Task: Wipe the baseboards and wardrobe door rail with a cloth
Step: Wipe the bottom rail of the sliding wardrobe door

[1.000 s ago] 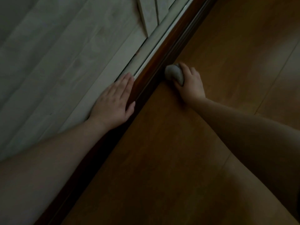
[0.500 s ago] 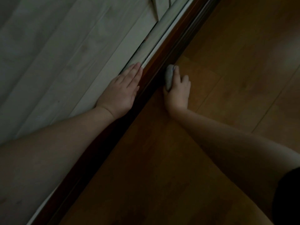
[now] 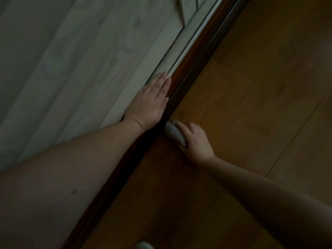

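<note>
A dark brown door rail (image 3: 195,56) runs diagonally from the top right down to the bottom left, between a pale wood-grain wardrobe door (image 3: 80,60) and the wooden floor. My left hand (image 3: 150,103) lies flat, fingers together, on the door's bottom edge beside the rail. My right hand (image 3: 195,141) grips a small bunched grey cloth (image 3: 174,133) and presses it against the floor-side face of the rail, just below my left hand. The room is dim.
Brown wooden floorboards (image 3: 251,105) fill the right half. A second pale door panel (image 3: 186,9) overlaps at the top. A pale object (image 3: 143,245) pokes in at the bottom edge; I cannot tell what it is.
My right hand has slid the cloth back along the rail toward me, from ahead of my left hand to just behind its wrist. My left hand stays flat on the door.
</note>
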Demonstrator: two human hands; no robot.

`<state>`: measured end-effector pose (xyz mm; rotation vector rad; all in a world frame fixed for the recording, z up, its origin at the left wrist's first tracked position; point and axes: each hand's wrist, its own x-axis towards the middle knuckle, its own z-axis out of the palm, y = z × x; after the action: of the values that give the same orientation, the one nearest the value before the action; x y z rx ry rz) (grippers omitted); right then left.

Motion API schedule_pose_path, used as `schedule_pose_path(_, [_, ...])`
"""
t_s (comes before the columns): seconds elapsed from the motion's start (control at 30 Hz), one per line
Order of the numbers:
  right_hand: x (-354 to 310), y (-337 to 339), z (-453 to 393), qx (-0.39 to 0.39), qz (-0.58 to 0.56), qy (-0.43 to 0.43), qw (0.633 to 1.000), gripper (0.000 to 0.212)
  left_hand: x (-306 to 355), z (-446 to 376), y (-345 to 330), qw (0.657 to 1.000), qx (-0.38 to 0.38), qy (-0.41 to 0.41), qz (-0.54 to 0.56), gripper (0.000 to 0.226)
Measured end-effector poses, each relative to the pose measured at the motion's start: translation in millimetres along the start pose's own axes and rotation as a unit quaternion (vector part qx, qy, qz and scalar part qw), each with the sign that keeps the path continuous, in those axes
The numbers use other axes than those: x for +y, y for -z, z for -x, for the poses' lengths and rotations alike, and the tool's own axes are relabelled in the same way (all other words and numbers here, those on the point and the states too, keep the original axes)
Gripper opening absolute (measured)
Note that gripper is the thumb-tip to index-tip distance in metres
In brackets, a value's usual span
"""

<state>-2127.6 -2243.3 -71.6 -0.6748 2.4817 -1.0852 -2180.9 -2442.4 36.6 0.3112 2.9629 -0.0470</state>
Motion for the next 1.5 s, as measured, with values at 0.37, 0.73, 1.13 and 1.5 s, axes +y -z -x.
schedule_pose_path(0.37, [57, 153, -132, 0.137, -0.01, -0.11, 0.984, 0.063, -2, -2, -8, 1.0, 0.007, 0.008, -0.005, 0.059])
schedule_pose_path(0.73, [-5, 111, -119, 0.182, -0.071, -0.103, 0.975, 0.068, -3, -1, -7, 1.0, 0.011, -0.003, 0.005, 0.059])
schedule_pose_path(1.13, [-68, 2, -21, 0.09, -0.118, -0.083, 0.985, 0.085, -3, -3, -5, 1.0, 0.015, -0.023, -0.005, 0.059])
schedule_pose_path(1.5, [-93, -48, 31, 0.012, -0.169, -0.036, 0.985, 0.082, -2, -3, -2, 1.0, 0.005, -0.016, 0.005, 0.058])
